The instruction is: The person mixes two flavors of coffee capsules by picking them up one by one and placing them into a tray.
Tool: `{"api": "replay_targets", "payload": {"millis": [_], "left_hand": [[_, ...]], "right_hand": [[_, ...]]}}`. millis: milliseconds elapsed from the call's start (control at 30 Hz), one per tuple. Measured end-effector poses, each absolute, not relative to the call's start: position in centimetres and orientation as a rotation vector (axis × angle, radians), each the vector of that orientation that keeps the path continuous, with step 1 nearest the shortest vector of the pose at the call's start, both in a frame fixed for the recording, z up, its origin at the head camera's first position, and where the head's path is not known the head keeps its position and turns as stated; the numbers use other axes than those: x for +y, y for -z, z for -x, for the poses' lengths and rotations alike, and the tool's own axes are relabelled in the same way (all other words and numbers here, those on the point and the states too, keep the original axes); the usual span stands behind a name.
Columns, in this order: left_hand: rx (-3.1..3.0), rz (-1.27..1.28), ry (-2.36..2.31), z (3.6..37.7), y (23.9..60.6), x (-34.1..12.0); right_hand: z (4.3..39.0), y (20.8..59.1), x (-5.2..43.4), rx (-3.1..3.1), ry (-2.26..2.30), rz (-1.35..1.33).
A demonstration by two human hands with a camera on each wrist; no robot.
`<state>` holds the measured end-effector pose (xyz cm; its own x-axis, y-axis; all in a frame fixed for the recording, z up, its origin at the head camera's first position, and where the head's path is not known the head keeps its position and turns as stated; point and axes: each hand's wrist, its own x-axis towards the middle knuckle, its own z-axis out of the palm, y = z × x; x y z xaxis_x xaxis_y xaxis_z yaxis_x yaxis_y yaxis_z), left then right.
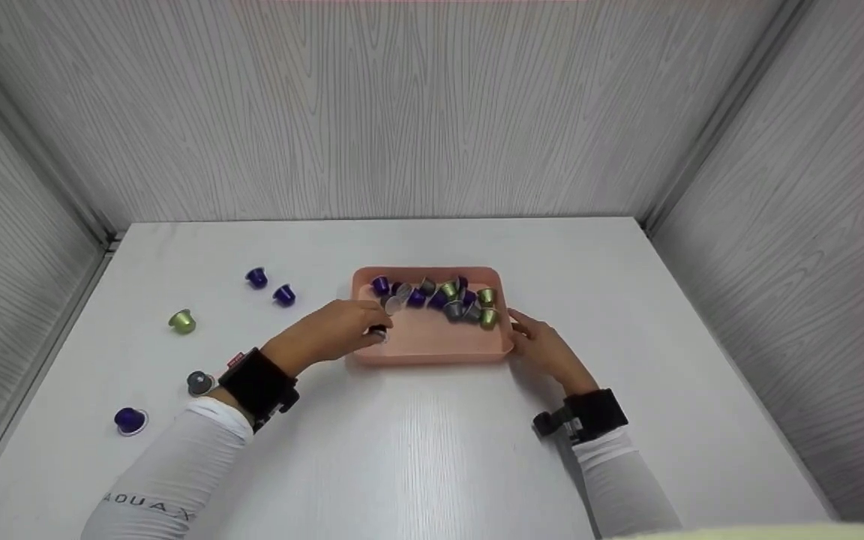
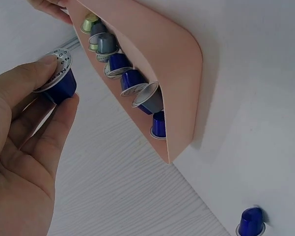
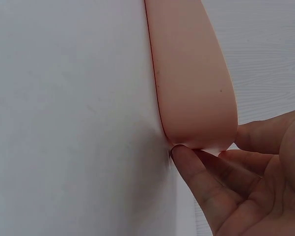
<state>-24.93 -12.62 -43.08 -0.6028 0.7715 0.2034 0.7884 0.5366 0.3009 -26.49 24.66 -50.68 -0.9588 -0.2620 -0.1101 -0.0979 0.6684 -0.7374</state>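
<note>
My left hand (image 1: 334, 330) pinches a blue-purple coffee capsule (image 2: 63, 90) between thumb and fingers, over the left end of a pink tray (image 1: 432, 343). The capsule's printed foil lid faces up toward the thumb in the left wrist view. Several purple, grey and green capsules (image 1: 488, 319) lie in a cluster along the tray's back half and right side. At the tray's right end, my right hand (image 1: 544, 351) holds the wall, its thumb and fingers (image 3: 191, 162) around the corner in the right wrist view.
On the white table (image 1: 432, 450), left of the tray, lie two purple capsules close together, one of them nearer the tray (image 1: 284, 295). A green capsule (image 1: 182, 322), a grey capsule (image 1: 199, 383) beside the left forearm and another purple capsule (image 1: 130, 421) lie farther left. Wood-grain panels (image 1: 432, 112) enclose the table.
</note>
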Motion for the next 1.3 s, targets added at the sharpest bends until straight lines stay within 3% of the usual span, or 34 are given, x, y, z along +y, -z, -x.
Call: {"api": "replay_targets", "payload": {"millis": [967, 1300], "left_hand": [[-2.909, 0.934, 0.789, 31.0, 44.6, -8.6], [-3.064, 0.763, 0.646, 32.6, 44.6, -6.9]], "right_hand": [[26.4, 50.7, 24.6, 2.701, 1.144, 0.274], [26.4, 50.7, 24.6, 2.682, 1.169, 0.278]]}}
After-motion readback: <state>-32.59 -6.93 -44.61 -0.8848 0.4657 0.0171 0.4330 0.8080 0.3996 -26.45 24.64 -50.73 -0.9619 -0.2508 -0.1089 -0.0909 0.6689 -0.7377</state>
